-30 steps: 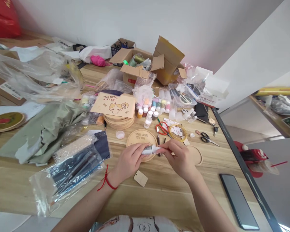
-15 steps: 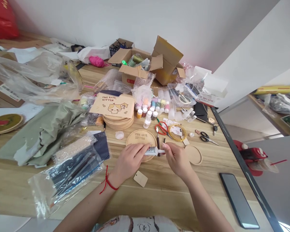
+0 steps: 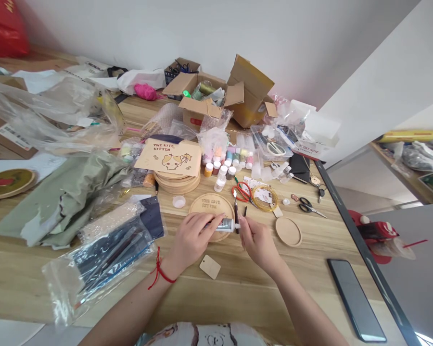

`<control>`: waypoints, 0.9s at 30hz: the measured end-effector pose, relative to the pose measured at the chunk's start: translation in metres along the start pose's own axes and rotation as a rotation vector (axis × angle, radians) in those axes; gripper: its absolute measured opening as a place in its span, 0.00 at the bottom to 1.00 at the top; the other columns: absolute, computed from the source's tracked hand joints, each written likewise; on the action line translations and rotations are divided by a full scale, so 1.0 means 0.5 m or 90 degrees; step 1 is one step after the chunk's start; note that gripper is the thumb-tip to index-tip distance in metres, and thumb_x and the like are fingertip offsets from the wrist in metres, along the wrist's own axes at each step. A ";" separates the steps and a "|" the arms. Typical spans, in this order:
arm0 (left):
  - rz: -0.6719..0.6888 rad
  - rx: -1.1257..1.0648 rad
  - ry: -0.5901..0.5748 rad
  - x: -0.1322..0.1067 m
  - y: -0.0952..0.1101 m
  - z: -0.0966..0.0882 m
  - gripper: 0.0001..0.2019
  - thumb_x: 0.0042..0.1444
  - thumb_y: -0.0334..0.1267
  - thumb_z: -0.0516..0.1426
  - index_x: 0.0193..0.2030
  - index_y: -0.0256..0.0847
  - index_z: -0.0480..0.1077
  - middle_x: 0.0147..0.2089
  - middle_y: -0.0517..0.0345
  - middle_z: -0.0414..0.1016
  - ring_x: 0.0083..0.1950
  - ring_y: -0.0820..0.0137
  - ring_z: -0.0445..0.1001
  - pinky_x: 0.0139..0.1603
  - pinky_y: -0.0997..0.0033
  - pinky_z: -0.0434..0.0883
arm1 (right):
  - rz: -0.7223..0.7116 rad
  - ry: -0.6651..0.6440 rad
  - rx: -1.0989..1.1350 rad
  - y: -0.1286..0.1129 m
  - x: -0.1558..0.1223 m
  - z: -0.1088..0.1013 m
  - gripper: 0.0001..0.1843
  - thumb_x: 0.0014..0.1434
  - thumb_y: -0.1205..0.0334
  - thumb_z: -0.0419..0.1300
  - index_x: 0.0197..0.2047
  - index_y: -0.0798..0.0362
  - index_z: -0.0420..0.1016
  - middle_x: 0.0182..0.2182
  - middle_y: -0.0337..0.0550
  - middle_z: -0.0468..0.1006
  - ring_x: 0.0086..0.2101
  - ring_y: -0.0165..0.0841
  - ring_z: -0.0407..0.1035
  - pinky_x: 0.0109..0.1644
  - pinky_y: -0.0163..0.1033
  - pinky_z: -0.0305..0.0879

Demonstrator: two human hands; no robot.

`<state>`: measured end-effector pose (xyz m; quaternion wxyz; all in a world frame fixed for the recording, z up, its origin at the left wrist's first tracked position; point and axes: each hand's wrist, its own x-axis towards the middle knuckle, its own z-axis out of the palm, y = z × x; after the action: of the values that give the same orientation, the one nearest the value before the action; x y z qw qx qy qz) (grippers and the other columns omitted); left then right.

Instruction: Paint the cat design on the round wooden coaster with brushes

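Note:
My left hand (image 3: 195, 234) is closed around the body of a white glue-like tube (image 3: 226, 225), held sideways over a round wooden plaque (image 3: 206, 204) with dark lettering. At the tube's nozzle end, my right hand (image 3: 255, 240) is closed, its thumb and fingers pinched over the tip. Whether a cap sits under those fingers is hidden. The lower part of the plaque is covered by the left hand and the tube. A craft knife (image 3: 235, 206) lies just beyond the right hand, and a small wooden tag (image 3: 210, 266) lies below the tube.
Paint bottles (image 3: 221, 179), red-handled scissors (image 3: 242, 191) and a coil of golden wire (image 3: 265, 198) lie beyond my hands. To the right are a wooden ring (image 3: 288, 231), black scissors (image 3: 312, 206) and a phone (image 3: 356, 299). Plastic-bagged brushes (image 3: 108, 259) lie left.
My right hand has shifted slightly left and closed further over the tube's nozzle, hiding more of it. The left hand stays nearly in place with the tube.

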<state>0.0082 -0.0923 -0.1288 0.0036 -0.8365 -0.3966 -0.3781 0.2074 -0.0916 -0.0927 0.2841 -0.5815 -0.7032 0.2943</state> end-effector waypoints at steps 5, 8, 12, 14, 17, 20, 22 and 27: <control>0.019 0.000 0.031 0.000 -0.004 0.000 0.23 0.61 0.22 0.50 0.61 0.42 0.65 0.49 0.50 0.76 0.53 0.63 0.72 0.54 0.59 0.70 | 0.173 -0.151 0.211 -0.001 0.001 -0.004 0.35 0.67 0.38 0.39 0.15 0.49 0.57 0.09 0.38 0.65 0.13 0.28 0.59 0.19 0.34 0.56; 0.000 -0.021 0.014 -0.001 -0.004 0.002 0.23 0.61 0.22 0.50 0.61 0.41 0.65 0.50 0.50 0.75 0.52 0.64 0.72 0.53 0.60 0.70 | 0.014 -0.094 0.090 -0.006 0.001 -0.027 0.24 0.68 0.45 0.44 0.30 0.52 0.68 0.22 0.41 0.75 0.22 0.31 0.67 0.27 0.34 0.61; -0.038 -0.043 -0.010 -0.004 -0.005 0.005 0.21 0.63 0.25 0.50 0.61 0.43 0.65 0.49 0.50 0.75 0.52 0.64 0.73 0.52 0.60 0.70 | -0.184 -0.023 -0.111 -0.006 -0.003 -0.025 0.18 0.70 0.52 0.43 0.35 0.52 0.66 0.26 0.44 0.75 0.24 0.33 0.67 0.28 0.36 0.59; -0.035 -0.041 -0.009 -0.005 -0.006 0.005 0.21 0.63 0.25 0.49 0.61 0.43 0.65 0.49 0.51 0.76 0.52 0.64 0.73 0.51 0.60 0.70 | -0.185 0.038 -0.147 0.000 -0.005 -0.007 0.21 0.70 0.51 0.41 0.29 0.50 0.63 0.22 0.44 0.73 0.22 0.34 0.66 0.26 0.36 0.56; -0.011 -0.031 -0.008 -0.005 -0.006 0.004 0.22 0.63 0.24 0.49 0.61 0.43 0.66 0.50 0.51 0.76 0.52 0.64 0.72 0.52 0.59 0.70 | -0.052 0.029 -0.080 0.006 -0.009 0.013 0.27 0.71 0.49 0.38 0.23 0.49 0.60 0.14 0.39 0.68 0.16 0.31 0.64 0.23 0.35 0.55; -0.013 -0.026 -0.021 -0.003 -0.006 0.004 0.21 0.63 0.24 0.49 0.60 0.42 0.66 0.50 0.51 0.76 0.53 0.64 0.72 0.53 0.59 0.70 | -0.011 -0.032 -0.045 0.008 -0.011 0.007 0.25 0.70 0.48 0.41 0.26 0.50 0.64 0.16 0.39 0.72 0.18 0.32 0.67 0.24 0.34 0.57; -0.027 -0.029 -0.019 -0.002 -0.005 0.004 0.20 0.63 0.25 0.50 0.60 0.42 0.67 0.50 0.51 0.76 0.52 0.65 0.73 0.53 0.60 0.71 | -0.072 -0.032 -0.084 0.010 -0.013 -0.001 0.19 0.70 0.49 0.44 0.35 0.51 0.67 0.24 0.42 0.76 0.23 0.34 0.70 0.27 0.34 0.58; -0.012 -0.032 -0.019 0.001 -0.003 0.000 0.19 0.64 0.26 0.50 0.60 0.42 0.67 0.50 0.52 0.76 0.52 0.66 0.73 0.52 0.61 0.71 | -0.097 0.015 -0.122 0.020 -0.021 0.008 0.22 0.70 0.51 0.40 0.28 0.49 0.61 0.19 0.40 0.71 0.20 0.33 0.66 0.25 0.35 0.56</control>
<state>0.0077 -0.0910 -0.1291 -0.0268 -0.8379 -0.3950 -0.3757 0.2128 -0.1010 -0.1035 0.2571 -0.5541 -0.7669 0.1968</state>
